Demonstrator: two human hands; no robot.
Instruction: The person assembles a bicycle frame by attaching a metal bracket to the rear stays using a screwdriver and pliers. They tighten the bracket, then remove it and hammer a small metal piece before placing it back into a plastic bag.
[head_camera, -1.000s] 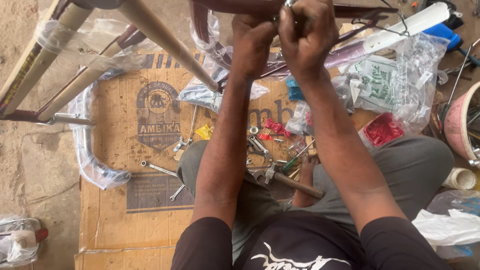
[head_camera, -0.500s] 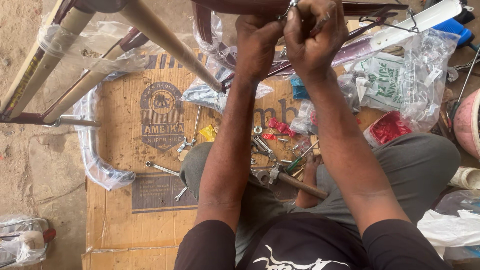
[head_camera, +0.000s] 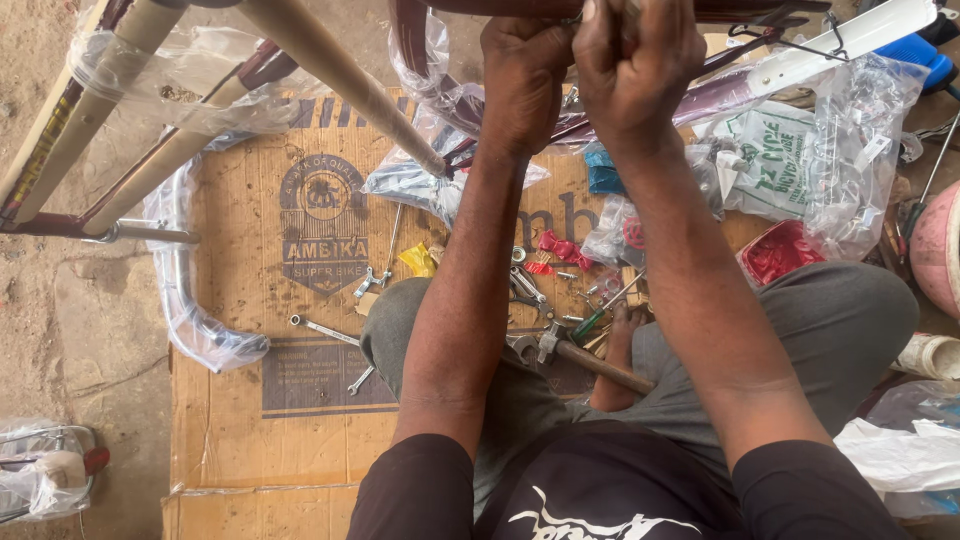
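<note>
From where I'm watching, far left there's a bike frame (head_camera: 150, 130) with its tubes wrapped in brown paper and loose clear plastic, standing over a flattened cardboard sheet (head_camera: 240, 420) on the dirt floor, and a curved chrome piece in a plastic sleeve (head_camera: 185, 300) runs down the cardboard's left edge. A couple of thin steel spanners (head_camera: 325, 330) lie flat on the card near my knee

Middle of the view – my left hand (head_camera: 525, 75) is fisted up high, grip closed around a dark maroon tube (head_camera: 470, 8) at the top edge. My right hand (head_camera: 635, 60) sits right beside it, touching, fingers curled tight over something small and metallic at that same tube. Can't tell exactly what the part is, my knuckles hide it

If I were giving advice for this bit: keep the left clamped as the steady anchor and let the right do the small turning work, wrists close together so nothing slips off that glossy painted surface

Below, between my legs, a wooden-handled hammer (head_camera: 590, 360) lies among scattered bolts and bits of red plastic. To the right – crinkly clear bags (head_camera: 850, 150), a white mudguard-looking strip (head_camera: 860, 40), and a pink rounded tub (head_camera: 940, 250) at the edge
</note>
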